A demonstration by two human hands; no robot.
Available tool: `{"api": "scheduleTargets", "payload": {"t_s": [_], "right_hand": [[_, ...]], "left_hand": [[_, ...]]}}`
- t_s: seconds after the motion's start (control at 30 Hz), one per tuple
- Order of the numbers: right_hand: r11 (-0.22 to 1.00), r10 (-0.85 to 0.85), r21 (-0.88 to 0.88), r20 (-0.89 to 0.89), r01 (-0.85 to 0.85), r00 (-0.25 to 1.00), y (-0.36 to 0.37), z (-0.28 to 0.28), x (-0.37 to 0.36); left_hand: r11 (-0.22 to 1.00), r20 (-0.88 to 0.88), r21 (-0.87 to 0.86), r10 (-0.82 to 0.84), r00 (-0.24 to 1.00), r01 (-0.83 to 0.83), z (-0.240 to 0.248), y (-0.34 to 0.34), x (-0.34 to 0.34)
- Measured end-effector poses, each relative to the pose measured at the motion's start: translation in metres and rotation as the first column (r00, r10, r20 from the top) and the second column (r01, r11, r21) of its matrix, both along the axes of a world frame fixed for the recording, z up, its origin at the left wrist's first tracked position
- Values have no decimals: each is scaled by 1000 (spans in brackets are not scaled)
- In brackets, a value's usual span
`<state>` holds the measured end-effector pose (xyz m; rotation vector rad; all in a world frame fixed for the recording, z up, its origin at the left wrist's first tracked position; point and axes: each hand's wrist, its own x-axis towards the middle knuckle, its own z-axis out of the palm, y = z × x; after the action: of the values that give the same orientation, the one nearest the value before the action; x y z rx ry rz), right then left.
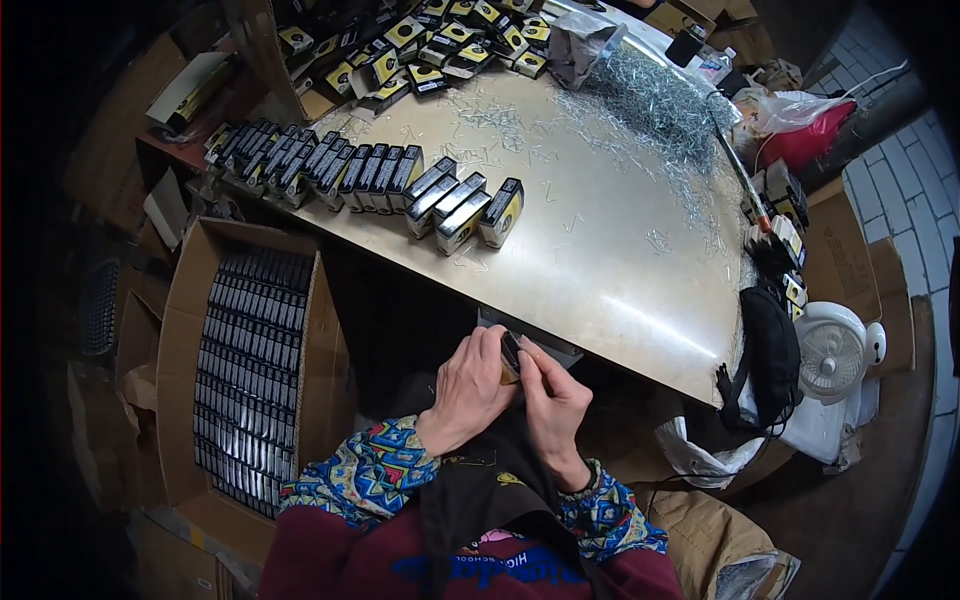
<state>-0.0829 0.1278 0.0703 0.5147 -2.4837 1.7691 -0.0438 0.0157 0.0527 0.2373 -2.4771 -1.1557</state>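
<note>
Both hands sit just below the near edge of the table [600, 260], over the lap. L hand [468, 385] and R hand [553, 400] meet on one small box [510, 357], dark w/ a yellowish face, held upright-ish between them; L grip is wrapped round its left side, R grip pinches its right side w/ thumb and fingers, so both grips are closed on the box. Most of the box is hidden by fingers; can't tell if its flap is open. Sleeves are bright patterned knit, w/ a dark apron strap running down between the forearms. On the table, up and left of the hands, a row of boxes [340, 170] stands on edge along the table's left edge, same dark and yellow kind; the end few, incl. the nearest one [502, 212], lean apart from the rest. Farther back on the table lies a loose heap of boxes [440, 45], spilling from a cardboard tray. Right of that heap, a big pile of small metal pins [650, 100] spreads across the table's far right, w/ strays scattered over the metal top. Left of the table, on the floor, an open carton [250, 370] is packed tight w/ rows of dark boxes. Right of the table, near its corner, a black bag [772, 350] hangs, and just beyond it stands a white fan [832, 350].
</note>
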Motion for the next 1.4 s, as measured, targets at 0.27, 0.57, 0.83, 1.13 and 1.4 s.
{"api": "scheduleTargets", "payload": {"t_s": [0.27, 0.57, 0.83, 1.13, 1.4], "right_hand": [[991, 100, 120, -423, -53, 901, 8, -11, -29], [987, -19, 149, -298, 66, 954, 26, 3, -130], [856, 152, 506, -438, 103, 886, -29, -29, -270], [622, 594, 782, -437, -41, 675, -159, -29, -315], [602, 536, 798, -378, -27, 755, -10, -1, -297]], "left_hand": [[975, -62, 139, -168, 984, 176, 12, -6, -18], [847, -186, -522, 5, 983, -103, 49, -68, -124], [306, 1, -951, 154, 988, -47, 24, -305, -218], [242, 460, -845, -130, 879, 478, 67, -349, -249], [606, 522, -596, -206, 828, 527, 59, -320, -262]]}}
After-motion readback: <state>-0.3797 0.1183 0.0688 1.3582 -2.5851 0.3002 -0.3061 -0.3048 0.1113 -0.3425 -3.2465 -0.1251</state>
